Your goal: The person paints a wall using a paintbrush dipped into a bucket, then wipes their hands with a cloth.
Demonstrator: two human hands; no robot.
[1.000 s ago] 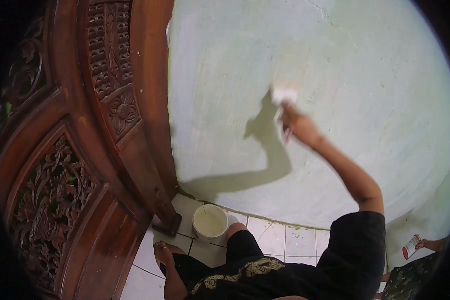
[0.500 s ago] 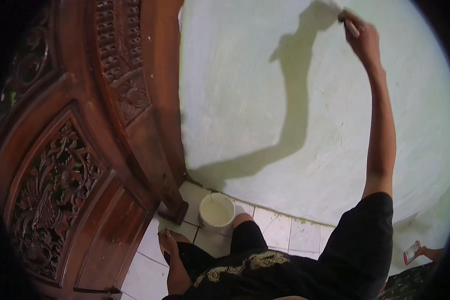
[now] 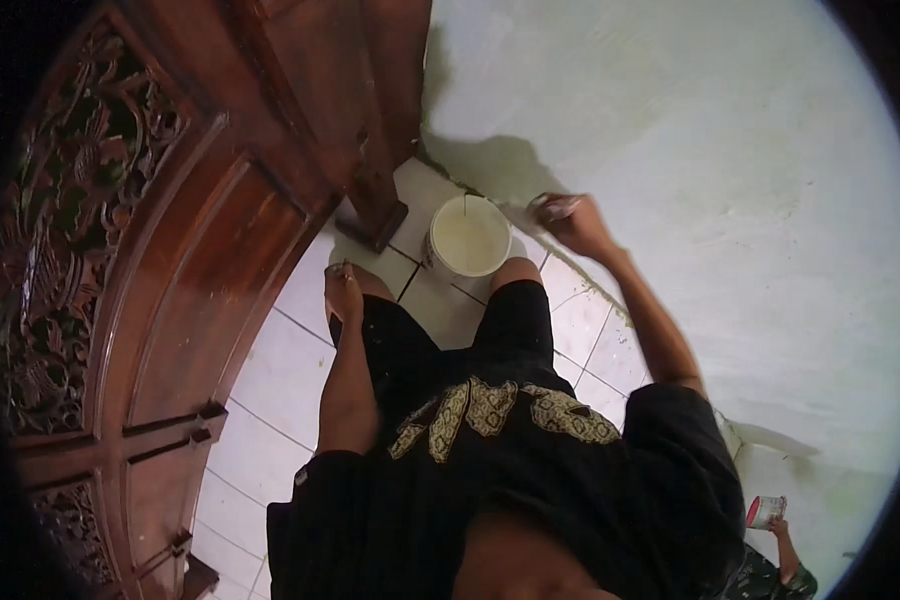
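Note:
My right hand [image 3: 582,228] is closed around a paintbrush [image 3: 562,208], low beside the pale green wall [image 3: 690,130]. The brush head is blurred and points left, toward the bucket. A white bucket [image 3: 430,245] of creamy pale paint [image 3: 470,238] stands on the tiles just past my knees. A thin dark stick or wire juts up at its far rim. My left hand [image 3: 345,293] rests against my left knee; its fingers are foreshortened and partly hidden, so their state is unclear.
Along the left stands a carved brown wooden screen [image 3: 180,330], its foot [image 3: 375,225] near the bucket. White floor tiles [image 3: 270,375] run beneath me. At the lower right, another person's hand [image 3: 778,525] holds a small white and red container [image 3: 766,511].
My right hand has come down from high on the wall with the paintbrush, to beside the bucket. The view has tilted downward. My left hand remains at my knee.

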